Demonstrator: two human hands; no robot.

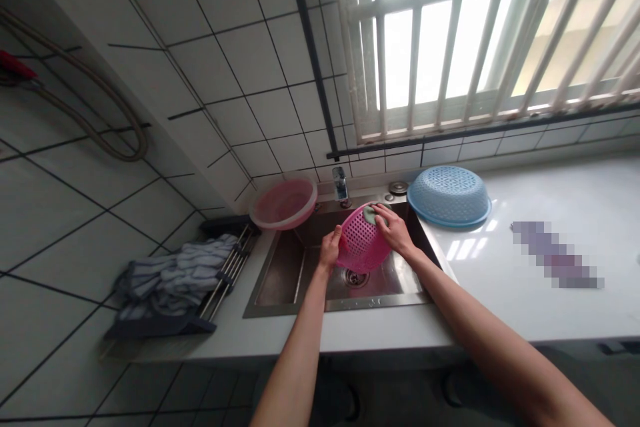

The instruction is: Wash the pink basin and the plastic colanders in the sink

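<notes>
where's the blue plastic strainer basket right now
In the head view, the blue perforated plastic strainer basket sits upside down on the white countertop, just right of the steel sink, below the barred window.

Sink point(280, 273) left free; tap point(341, 185) behind.

- Two bare hands, left hand point(330, 248) and right hand point(395, 228), over one stainless steel sink point(280, 280).
- Three plastic vessels: one bright pink perforated plastic colander point(361, 245), one pale pink translucent plastic basin point(284, 203), one upturned light blue perforated plastic basket point(449, 196).
- One green scrubbing pad point(371, 214).
- One chrome tap point(341, 185).
- One striped blue-and-white cloth point(173, 273), on one metal drying rack point(225, 280).
</notes>
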